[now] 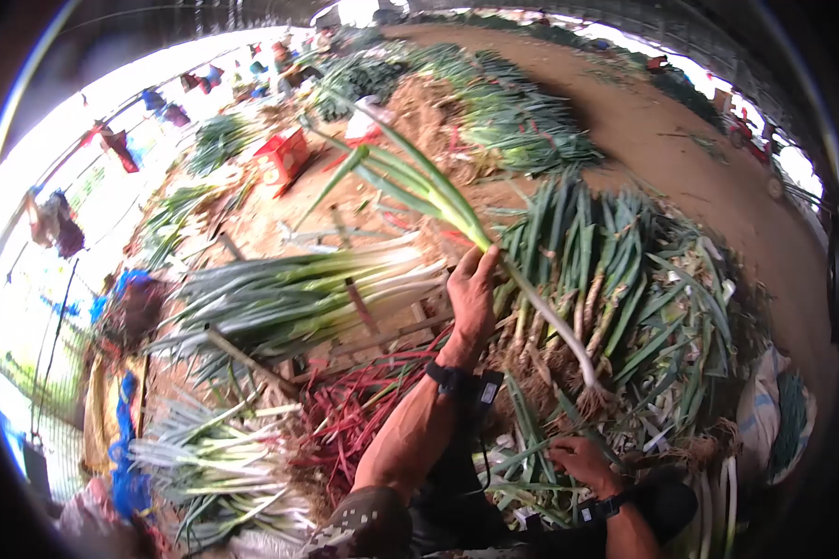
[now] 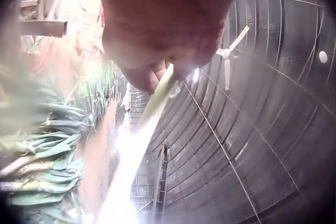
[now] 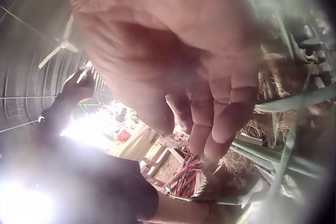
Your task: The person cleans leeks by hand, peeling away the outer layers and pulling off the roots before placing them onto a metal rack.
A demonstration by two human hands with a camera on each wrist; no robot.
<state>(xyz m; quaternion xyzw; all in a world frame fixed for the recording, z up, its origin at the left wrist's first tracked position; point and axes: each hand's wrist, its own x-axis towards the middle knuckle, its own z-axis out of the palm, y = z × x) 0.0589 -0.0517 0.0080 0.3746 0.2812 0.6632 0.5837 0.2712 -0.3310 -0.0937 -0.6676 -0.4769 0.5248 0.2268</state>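
My left hand pinches a long green onion by its stalk. The onion slants across the head view, its green leaves up to the left and its white stem running down right to shaggy roots. In the left wrist view the pale stalk comes out from between the thumb and fingers. My right hand is low over loose leaves and trimmings, and the right wrist view shows its fingers loosely bent with nothing in them. Right of the held onion stand rooted green onions.
A bundle of cleaned onions lies on a wooden rack to the left. Red ties are heaped below it. More white-stemmed onions lie at lower left. A red crate and a large onion pile are farther back.
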